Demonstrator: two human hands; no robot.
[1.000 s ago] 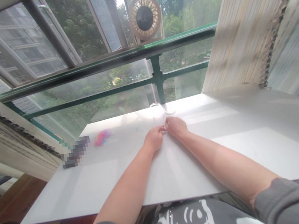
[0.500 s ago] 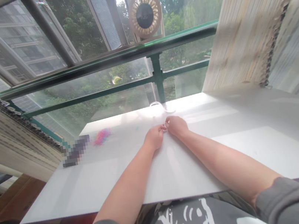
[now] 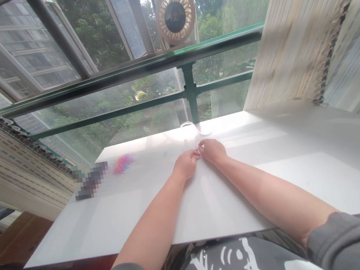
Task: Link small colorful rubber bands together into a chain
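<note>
Meeting near the middle of the frame, our left hand (image 3: 185, 165) and right hand (image 3: 213, 151) bring their fingertips just beside each other above the table (image 3: 112, 222). Our fingers are bent inward on both sides, yet we cannot tell whether either grip is pinching anything; whatever might sit between the tips is too small to make out. From there, we see the loose, many-coloured pile (image 3: 123, 163) well to the left, about level with our fingers in the frame, its long axis slanting from lower left to upper right. Our left hand is clearly the nearer one to it. Just above our fingertips, at the table's far edge, we have a clear round-rimmed container (image 3: 186, 124), washed out by glare.
</note>
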